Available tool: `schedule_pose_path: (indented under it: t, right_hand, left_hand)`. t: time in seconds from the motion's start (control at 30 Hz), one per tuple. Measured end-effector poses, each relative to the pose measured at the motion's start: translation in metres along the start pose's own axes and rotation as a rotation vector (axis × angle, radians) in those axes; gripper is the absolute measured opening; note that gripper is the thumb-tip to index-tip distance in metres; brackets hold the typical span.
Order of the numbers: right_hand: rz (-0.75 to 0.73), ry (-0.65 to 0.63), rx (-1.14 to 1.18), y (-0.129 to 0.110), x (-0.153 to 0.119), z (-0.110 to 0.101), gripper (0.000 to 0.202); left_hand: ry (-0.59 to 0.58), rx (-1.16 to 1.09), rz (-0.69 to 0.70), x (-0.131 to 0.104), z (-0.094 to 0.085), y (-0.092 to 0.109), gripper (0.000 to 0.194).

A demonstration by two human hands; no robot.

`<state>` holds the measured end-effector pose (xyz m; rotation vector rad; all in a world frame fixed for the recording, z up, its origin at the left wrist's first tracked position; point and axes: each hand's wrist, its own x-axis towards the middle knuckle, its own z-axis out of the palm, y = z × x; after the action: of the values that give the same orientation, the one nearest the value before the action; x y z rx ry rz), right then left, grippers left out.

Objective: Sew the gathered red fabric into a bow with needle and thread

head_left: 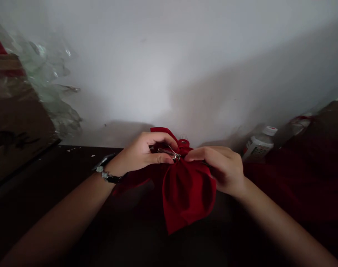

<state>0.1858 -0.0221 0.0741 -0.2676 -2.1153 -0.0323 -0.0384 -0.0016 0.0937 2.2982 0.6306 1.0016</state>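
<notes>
A red fabric bow is held up between my two hands, its wide loop hanging down. At its gathered middle sits a silver metal hair clip, with one thin arm standing up from it. My left hand, with a watch and bracelet on the wrist, is closed, its thumb and index finger pinching the clip. My right hand is closed on the bow's right side, its index finger beside the clip's end. The fingers behind the fabric are hidden.
A cardboard box with clear plastic wrap stands at the left. A white-capped bottle is by the wall at the right, near dark red fabric. A small spool-like thing with pins is behind the bow.
</notes>
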Motion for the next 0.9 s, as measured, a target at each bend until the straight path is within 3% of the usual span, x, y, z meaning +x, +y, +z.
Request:
schedule_pose_path:
  t: [0.13,0.2,0.27,0.33,0.4,0.5,0.6,0.73,0.9]
  right_hand:
    - [-0.025,0.055,-0.012,-0.002,-0.002,0.008,0.010]
    - [0.078,0.008,0.116,0.000,-0.001,0.007,0.006]
    - [0.279,-0.051,0.344,0.005,0.001,0.002,0.004]
    - [0.498,-0.057,0.561,0.013,0.004,-0.006,0.013]
    - [0.623,-0.054,0.657,0.019,0.007,-0.016,0.022]
    - [0.650,-0.204,0.572,0.022,0.012,-0.032,0.029]
    - [0.687,-0.302,0.531,0.016,0.015,-0.042,0.024]
    - [0.771,-0.177,0.576,0.006,0.016,-0.045,0.025]
    - [0.778,-0.111,0.373,0.009,0.016,-0.047,0.026]
  left_hand:
    - [-0.164,0.149,0.031,0.002,-0.010,-0.005,0.053]
    - [-0.191,0.150,0.023,0.002,-0.013,-0.008,0.052]
    - [-0.154,0.098,-0.023,0.001,-0.014,-0.011,0.046]
    - [-0.064,0.035,-0.086,0.000,-0.014,-0.012,0.041]
    - [0.040,-0.009,-0.128,0.000,-0.014,-0.012,0.035]
    - [0.120,-0.057,-0.151,-0.001,-0.012,-0.011,0.024]
    - [0.104,-0.116,-0.184,-0.001,-0.011,-0.009,0.014]
    - [0.048,-0.138,-0.194,-0.001,-0.010,-0.006,0.008]
    - [-0.064,-0.003,-0.227,0.000,-0.013,0.000,0.012]
